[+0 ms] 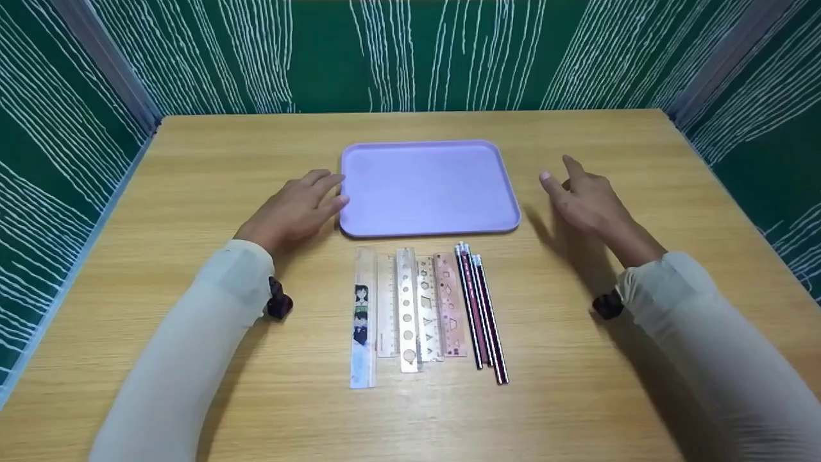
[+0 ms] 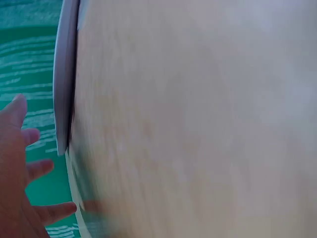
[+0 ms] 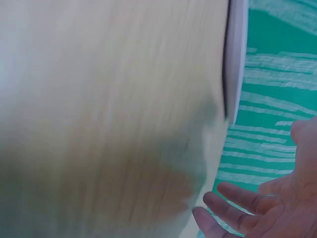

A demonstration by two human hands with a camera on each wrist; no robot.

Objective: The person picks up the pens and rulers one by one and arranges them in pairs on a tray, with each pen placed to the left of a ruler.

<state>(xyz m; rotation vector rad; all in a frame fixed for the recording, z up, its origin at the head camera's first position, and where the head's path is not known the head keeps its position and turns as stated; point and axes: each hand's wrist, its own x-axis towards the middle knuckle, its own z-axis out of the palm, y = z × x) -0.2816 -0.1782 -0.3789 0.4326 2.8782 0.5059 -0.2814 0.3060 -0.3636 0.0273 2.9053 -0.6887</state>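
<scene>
A lilac tray (image 1: 430, 189) lies flat on the wooden table, with nothing on it. My left hand (image 1: 295, 205) is at the tray's left edge, fingertips overlapping the rim in the head view. In the left wrist view its fingers (image 2: 39, 169) are spread. To the right of the tray, my right hand (image 1: 587, 199) stays apart from it, holding nothing. Relaxed, separated fingers (image 3: 237, 198) show in the right wrist view. Below the tray lie a ruler with a cartoon figure (image 1: 362, 321), several clear rulers (image 1: 407, 308), a pink ruler (image 1: 452, 308) and several striped pencils (image 1: 484, 314).
The wooden table (image 1: 256, 398) ends at a green wall (image 1: 327, 58) with white streaks at the back. More green panels (image 1: 51, 96) stand along both sides. A dark wrist device (image 1: 279, 301) sits under each pale sleeve.
</scene>
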